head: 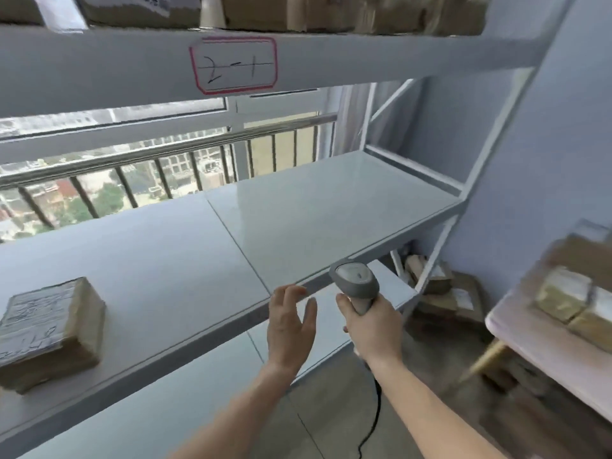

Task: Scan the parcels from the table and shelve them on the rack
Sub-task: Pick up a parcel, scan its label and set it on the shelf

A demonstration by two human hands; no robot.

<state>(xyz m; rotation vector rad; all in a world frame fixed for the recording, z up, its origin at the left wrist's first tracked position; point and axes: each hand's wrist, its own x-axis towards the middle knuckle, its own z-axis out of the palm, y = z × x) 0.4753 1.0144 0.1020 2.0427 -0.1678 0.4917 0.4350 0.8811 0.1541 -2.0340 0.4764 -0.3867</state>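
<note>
Your right hand [371, 321] grips the grey scanner [356, 283] by its handle, head up. Your left hand [291, 326] is empty, fingers spread, just beside it at the rack [331, 213] shelf edge. One taped parcel [49, 329] sits on that shelf far left, well apart from both hands. More parcels [576, 299] on the table [516, 339] at right, blurred and cut off; their labels are unreadable.

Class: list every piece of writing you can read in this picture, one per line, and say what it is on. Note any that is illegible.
"2-1", handwritten: red-bordered label on the rack's upper beam.
Parcel on the shelf: printed label, too blurred.
Top-shelf parcels: label illegible.
Table parcels: blurred.
</note>
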